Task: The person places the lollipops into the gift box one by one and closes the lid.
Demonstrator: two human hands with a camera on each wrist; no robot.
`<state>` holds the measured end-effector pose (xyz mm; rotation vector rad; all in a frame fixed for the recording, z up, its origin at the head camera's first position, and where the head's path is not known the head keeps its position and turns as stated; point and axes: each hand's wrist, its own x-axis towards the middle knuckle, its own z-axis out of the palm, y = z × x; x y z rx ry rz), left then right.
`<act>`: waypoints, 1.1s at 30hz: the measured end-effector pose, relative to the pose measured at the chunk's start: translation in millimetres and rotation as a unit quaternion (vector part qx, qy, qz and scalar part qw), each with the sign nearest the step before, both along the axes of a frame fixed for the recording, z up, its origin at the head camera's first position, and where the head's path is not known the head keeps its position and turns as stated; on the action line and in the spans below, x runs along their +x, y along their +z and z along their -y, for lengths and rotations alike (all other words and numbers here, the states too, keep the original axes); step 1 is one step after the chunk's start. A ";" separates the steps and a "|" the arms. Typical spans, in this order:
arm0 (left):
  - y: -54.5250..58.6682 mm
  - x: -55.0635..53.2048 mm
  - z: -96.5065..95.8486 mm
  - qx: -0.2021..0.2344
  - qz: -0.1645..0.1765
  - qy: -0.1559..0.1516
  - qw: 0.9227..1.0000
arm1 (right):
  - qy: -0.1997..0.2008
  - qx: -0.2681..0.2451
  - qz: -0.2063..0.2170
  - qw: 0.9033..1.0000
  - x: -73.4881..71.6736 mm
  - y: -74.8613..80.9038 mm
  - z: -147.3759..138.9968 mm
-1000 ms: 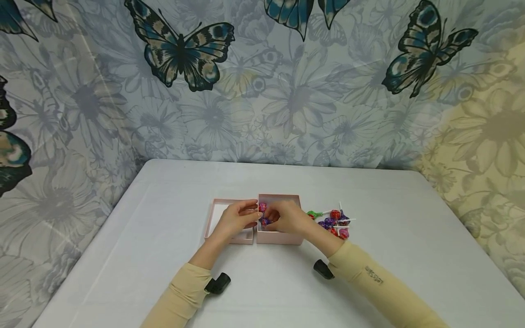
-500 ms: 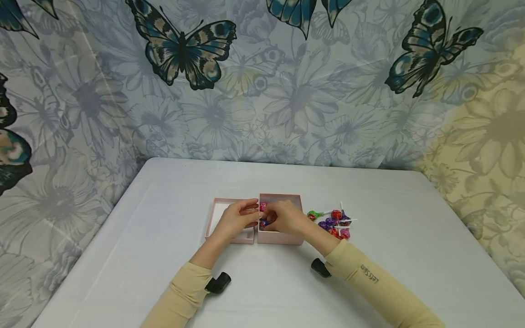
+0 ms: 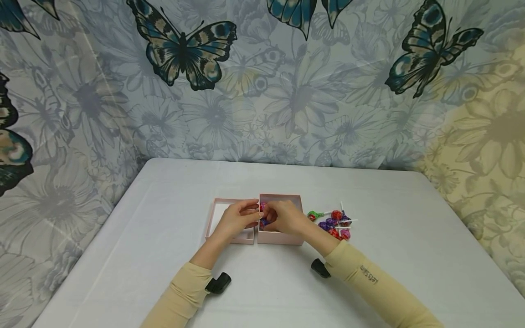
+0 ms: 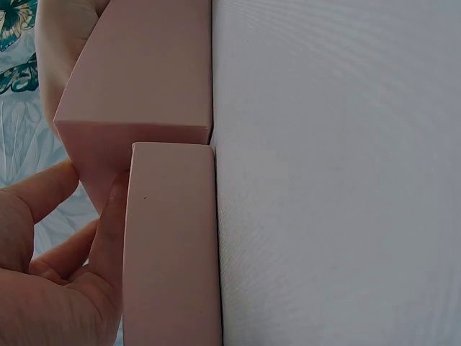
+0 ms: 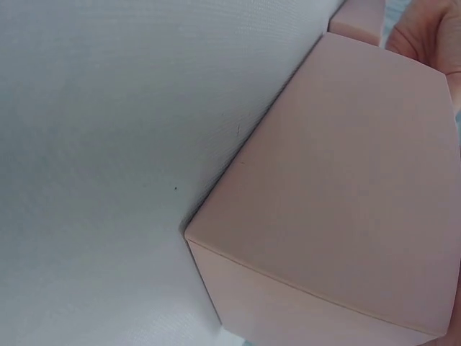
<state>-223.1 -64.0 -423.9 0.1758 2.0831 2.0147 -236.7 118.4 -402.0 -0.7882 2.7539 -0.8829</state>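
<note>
A pink box (image 3: 280, 238) stands uncovered on the table, with a shallow pink lid (image 3: 209, 223), white inside, beside its left wall. My left hand (image 3: 234, 220) reaches over the lid, its extended fingertips touching the box's left side, as the left wrist view (image 4: 65, 295) also shows. My right hand (image 3: 289, 216) is inside the box with bent fingers. Next to its fingertips lie a pink lollipop (image 3: 263, 207) and a blue-purple lollipop (image 3: 263, 223). Whether it pinches one is hidden. In the right wrist view the box wall (image 5: 338, 180) covers most of that hand.
Right of the box lies a loose pile of several wrapped lollipops (image 3: 330, 223), red, purple and pink, plus a green one (image 3: 314, 215), with white sticks pointing various ways. A white cloth covers the table (image 3: 369, 191). Butterfly-patterned fabric (image 3: 287, 100) hangs behind it.
The right hand's fingers shift slightly within the box near the lollipops, and the right forearm moves a little left. The left hand, box and lid hold their places.
</note>
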 end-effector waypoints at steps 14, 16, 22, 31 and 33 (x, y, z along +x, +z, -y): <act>1.1 1.2 -1.3 -0.003 -0.007 0.002 1.000 | -0.003 -0.032 0.001 0.999 7.1 5.1 -6.3; 1.1 1.4 -1.3 -0.002 -0.009 0.003 1.000 | -0.007 -0.043 0.001 0.999 8.4 5.9 -7.4; 0.1 1.5 -1.6 -0.003 -0.009 -0.001 1.000 | -0.024 -0.096 -0.030 0.995 12.9 4.5 -14.5; -2.1 -0.7 -2.2 -0.004 -0.006 0.006 1.000 | -0.119 -0.252 0.037 0.960 21.1 5.1 -33.8; -1.6 -0.3 -2.6 -0.001 -0.004 0.006 1.000 | -0.140 -0.284 0.070 0.946 24.1 7.1 -41.2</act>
